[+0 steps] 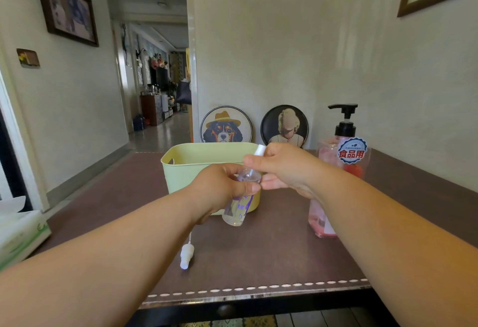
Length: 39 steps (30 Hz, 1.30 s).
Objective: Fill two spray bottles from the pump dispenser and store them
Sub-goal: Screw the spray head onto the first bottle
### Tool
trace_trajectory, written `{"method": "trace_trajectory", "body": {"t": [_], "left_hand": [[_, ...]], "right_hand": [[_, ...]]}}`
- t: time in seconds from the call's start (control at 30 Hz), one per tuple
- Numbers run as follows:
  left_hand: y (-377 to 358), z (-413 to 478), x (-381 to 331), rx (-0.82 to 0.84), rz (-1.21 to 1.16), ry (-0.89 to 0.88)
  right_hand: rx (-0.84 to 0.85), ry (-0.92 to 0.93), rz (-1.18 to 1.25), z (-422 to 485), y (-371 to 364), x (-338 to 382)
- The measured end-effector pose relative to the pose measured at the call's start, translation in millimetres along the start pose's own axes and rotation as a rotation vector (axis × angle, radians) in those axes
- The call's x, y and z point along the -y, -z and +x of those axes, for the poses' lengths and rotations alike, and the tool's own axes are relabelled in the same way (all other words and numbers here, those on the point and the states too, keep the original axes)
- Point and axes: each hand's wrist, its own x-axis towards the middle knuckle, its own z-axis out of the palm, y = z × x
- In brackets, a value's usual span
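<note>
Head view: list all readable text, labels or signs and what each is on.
"食品用", red characters on the round blue-edged sticker on the pump dispenser.
Small line above it on the same sticker: too small to read.
Purple print on the clear spray bottle held in the left hand: blurred, unreadable.
Green print on the tissue box: unreadable.

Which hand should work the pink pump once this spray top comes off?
Probably the right hand: it is nearer the pump dispenser and pinches only the white spray top, while the left hand grips the spray bottle.
</note>
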Motion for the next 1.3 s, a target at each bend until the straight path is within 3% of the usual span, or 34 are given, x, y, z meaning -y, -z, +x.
{"method": "trace_trajectory", "body": {"t": [0.13,0.3,0.47,0.6,0.77,0.9,1.07,1.3], "left_hand": [[1.8,1.2,-0.2,-0.016,-0.053,0.024],[-0.4,0.9,-2.4,-0.004,-0.026,0.015],[1.9,0.8,-2.9,-0.031,-0.063,0.031],[-0.9,-1.0,-4.2,-0.017,-0.004,0.018],[0.0,-0.5,-2.7,-0.025,-0.029,0.023],[-3.6,0.6,-4.7,-0.014,-0.007,0.011],[-0.9,2.7,-3.6,-0.037,-0.043,0.030],[-4.9,3.5,2.8,-0.033,-0.085,0.047]], "right_hand": [[0.057,-0.051,0.162,1.6,8.9,-0.4],[0.008,-0.036,0.063,1.1,4.5,-2.5],[0.059,-0.053,0.168,1.7,7.6,1.0],[-0.027,-0.037,0.047,0.9,2.1,-1.3],[0.055,-0.047,0.131,-1.4,8.1,-0.8],[-0.052,-0.002,0.002,-0.6,2.5,-2.1],[0.069,-0.050,0.147,-1.6,10.2,0.3],[0.032,-0.022,0.055,-0.6,4.5,-5.6]]}}
